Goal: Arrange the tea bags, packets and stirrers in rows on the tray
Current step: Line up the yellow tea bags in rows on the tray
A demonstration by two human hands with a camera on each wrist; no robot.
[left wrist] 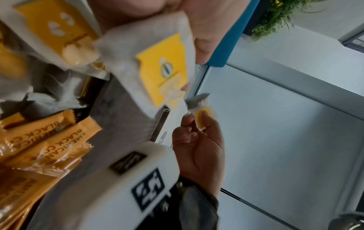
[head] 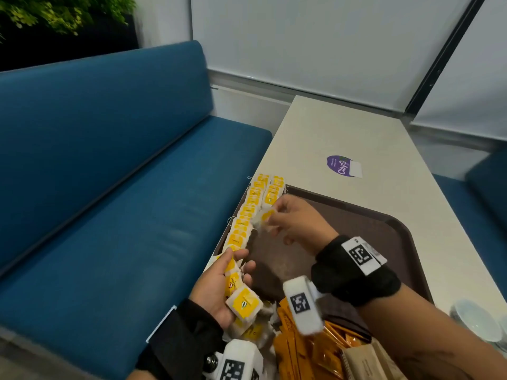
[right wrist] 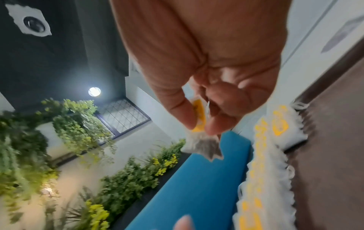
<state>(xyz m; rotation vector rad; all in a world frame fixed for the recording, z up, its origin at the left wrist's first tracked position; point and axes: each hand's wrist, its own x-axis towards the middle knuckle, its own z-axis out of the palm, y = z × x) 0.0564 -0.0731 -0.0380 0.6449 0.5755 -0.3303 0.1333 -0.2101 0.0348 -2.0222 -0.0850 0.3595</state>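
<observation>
A brown tray (head: 370, 231) lies on the pale table. Along its left edge runs a row of tea bags (head: 248, 212) with yellow tags, and a shorter second row (head: 274, 192) starts at the far end. My right hand (head: 290, 223) pinches one tea bag (head: 265, 219) (right wrist: 202, 140) just above the second row. My left hand (head: 219, 286) holds a bunch of several tea bags (head: 241, 297) (left wrist: 157, 68) over the tray's near left corner. Orange coffee packets (head: 304, 349) (left wrist: 45, 140) and brown packets (head: 365, 360) are heaped at the near end.
A blue bench (head: 109, 187) runs along the table's left side. A purple sticker (head: 343, 165) lies on the table (head: 343, 127) beyond the tray. White cups (head: 477, 319) stand at the right edge. Green plants (right wrist: 78, 140) line the wall behind the bench.
</observation>
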